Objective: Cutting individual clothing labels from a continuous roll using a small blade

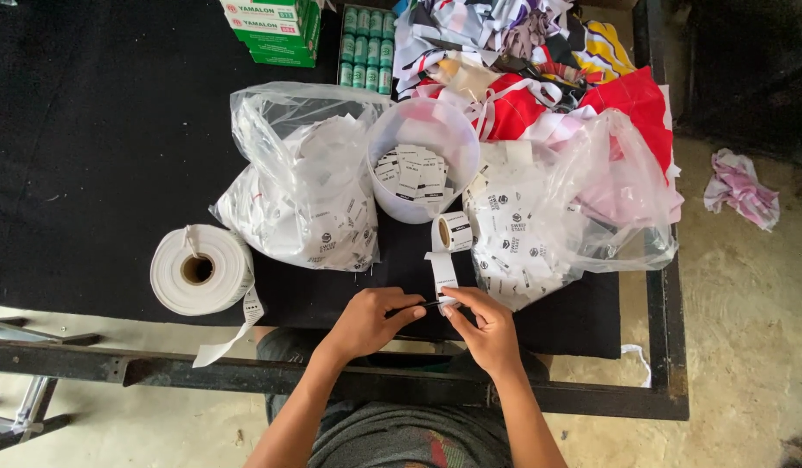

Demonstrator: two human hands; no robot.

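Clearly light, limp and easily creased: thin white printed label strip point(442, 276) trailing from small roll point(454, 231) at near table edge, end pinched shut between left hand point(372, 321) and right hand point(483, 328) fingertips; best gripped by edges.

Table: black cloth top point(97, 130) on a dark metal frame point(665, 347)
Floor: pale, dusty concrete point(748, 329)
Light: soft, even daylight

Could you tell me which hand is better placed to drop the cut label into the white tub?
Probably the right hand: it pinches the end of the label strip, nearer the white tub. The left hand holds a thin dark tool against that strip.
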